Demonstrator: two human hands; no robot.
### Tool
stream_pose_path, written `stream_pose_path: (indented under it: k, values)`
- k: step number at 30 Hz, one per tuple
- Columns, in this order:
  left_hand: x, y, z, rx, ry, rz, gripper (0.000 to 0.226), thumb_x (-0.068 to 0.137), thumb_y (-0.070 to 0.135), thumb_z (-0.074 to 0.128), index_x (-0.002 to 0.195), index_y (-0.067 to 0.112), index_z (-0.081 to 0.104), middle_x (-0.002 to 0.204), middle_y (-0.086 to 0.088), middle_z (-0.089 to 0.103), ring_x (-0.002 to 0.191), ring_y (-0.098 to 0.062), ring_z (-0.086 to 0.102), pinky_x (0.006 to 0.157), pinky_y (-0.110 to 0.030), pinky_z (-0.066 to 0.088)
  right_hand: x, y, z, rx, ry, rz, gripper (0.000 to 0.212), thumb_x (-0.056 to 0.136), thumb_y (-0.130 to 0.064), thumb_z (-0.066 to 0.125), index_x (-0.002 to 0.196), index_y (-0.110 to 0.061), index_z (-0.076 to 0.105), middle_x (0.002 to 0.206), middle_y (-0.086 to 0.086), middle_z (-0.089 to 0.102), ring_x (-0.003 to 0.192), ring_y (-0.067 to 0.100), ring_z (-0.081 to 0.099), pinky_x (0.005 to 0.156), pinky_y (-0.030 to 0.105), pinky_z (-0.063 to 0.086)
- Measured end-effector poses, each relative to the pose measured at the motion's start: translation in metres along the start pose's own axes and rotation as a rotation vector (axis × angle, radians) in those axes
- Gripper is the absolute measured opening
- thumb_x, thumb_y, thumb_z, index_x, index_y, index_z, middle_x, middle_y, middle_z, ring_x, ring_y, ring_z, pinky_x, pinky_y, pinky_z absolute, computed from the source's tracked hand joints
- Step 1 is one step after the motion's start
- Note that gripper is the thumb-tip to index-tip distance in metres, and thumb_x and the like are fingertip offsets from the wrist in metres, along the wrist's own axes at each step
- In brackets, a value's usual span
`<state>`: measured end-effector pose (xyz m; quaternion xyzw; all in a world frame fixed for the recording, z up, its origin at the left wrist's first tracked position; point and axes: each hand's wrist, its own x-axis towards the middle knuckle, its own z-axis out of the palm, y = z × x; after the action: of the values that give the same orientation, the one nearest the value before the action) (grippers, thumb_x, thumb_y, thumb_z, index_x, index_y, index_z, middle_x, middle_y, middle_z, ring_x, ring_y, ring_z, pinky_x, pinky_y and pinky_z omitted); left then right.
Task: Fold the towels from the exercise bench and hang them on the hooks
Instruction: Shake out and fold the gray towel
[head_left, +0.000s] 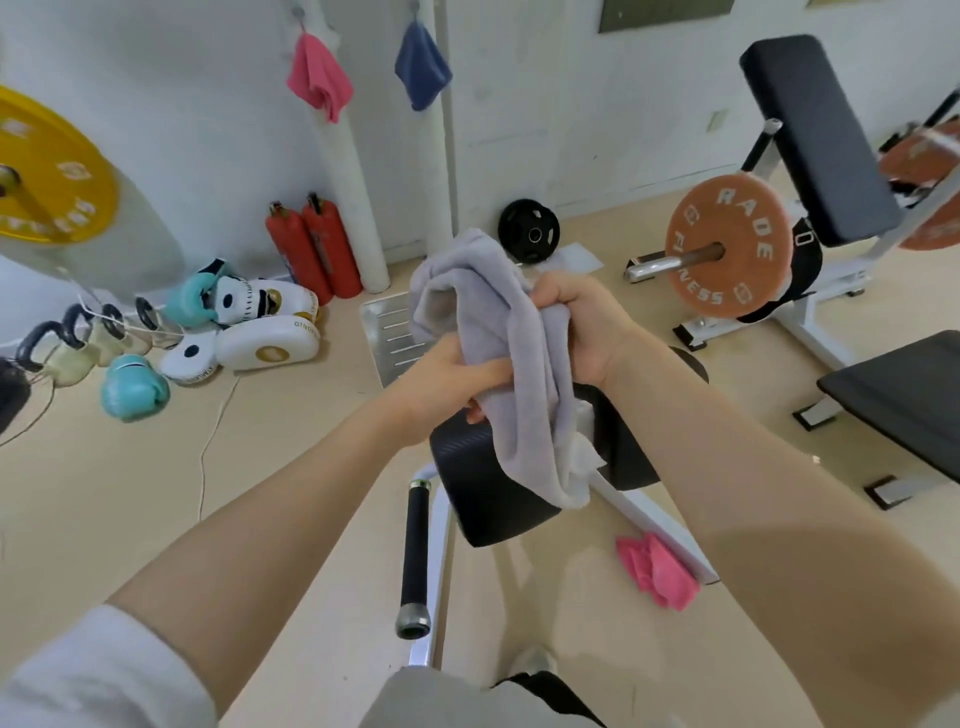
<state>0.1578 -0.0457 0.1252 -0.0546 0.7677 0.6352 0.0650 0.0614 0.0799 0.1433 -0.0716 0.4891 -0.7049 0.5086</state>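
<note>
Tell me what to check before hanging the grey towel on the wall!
1. Both hands hold it: ok. Left hand and right hand grip the soft grey cloth towel.
2. Folded neatly: not ok, it hangs bunched.
3. Free hook: cannot tell. The pink towel on the wall and dark blue towel on the wall fill the two visible.
4. Nothing dropped: not ok. A crumpled pink towel lies on the floor.

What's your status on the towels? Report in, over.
Both hands, left and right, gripping grey towel. Pink towel on floor. Two hung. Path unobstructed.
</note>
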Motion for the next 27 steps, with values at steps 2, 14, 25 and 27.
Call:
stream_pose_path:
  k: [2, 14, 25, 27]
  values:
    - [-0.022, -0.007, -0.017, 0.167, 0.153, 0.044, 0.019, 0.092, 0.013, 0.052, 0.075, 0.020, 0.056, 0.063, 0.005, 0.058, 0.056, 0.001, 0.055, 0.055, -0.015, 0.045, 0.008, 0.013, 0.019, -0.106, 0.037, -0.013, 0.028, 0.073, -0.015, 0.056, 0.097, -0.002, 0.060, 0.086, 0.015, 0.063, 0.081, 0.026, 0.062, 0.077, 0.040, 0.052]
    - [-0.160, -0.056, -0.126, -0.566, 0.118, 0.071, 0.050, 0.083, 0.018, 0.047, 0.133, 0.014, 0.046, 0.112, 0.001, 0.067, 0.102, -0.013, 0.063, 0.079, -0.025, 0.054, 0.042, 0.109, 0.116, 0.160, 0.294, -0.196, 0.031, 0.098, -0.018, 0.041, 0.127, -0.011, 0.047, 0.115, 0.009, 0.061, 0.105, 0.023, 0.058, 0.094, 0.038, 0.046]
    - [-0.189, -0.121, -0.170, 0.730, 0.273, -0.687, 0.047, 0.090, 0.011, 0.050, 0.134, 0.001, 0.034, 0.126, -0.020, 0.050, 0.100, -0.031, 0.056, 0.078, -0.034, 0.045, 0.044, 0.133, 0.194, 0.078, 0.055, -0.144, 0.022, 0.095, -0.023, 0.049, 0.115, -0.014, 0.054, 0.078, 0.004, 0.062, 0.079, 0.017, 0.057, 0.076, 0.031, 0.050]
    - [-0.185, -0.107, -0.165, 0.541, 0.531, -0.285, 0.066, 0.086, 0.003, 0.047, 0.144, 0.006, 0.017, 0.141, -0.018, 0.037, 0.124, -0.032, 0.043, 0.095, -0.032, 0.040, 0.038, 0.136, 0.198, -0.170, 0.011, -0.112, 0.010, 0.094, -0.019, 0.050, 0.098, -0.016, 0.059, 0.067, -0.003, 0.066, 0.071, 0.011, 0.058, 0.066, 0.023, 0.051]
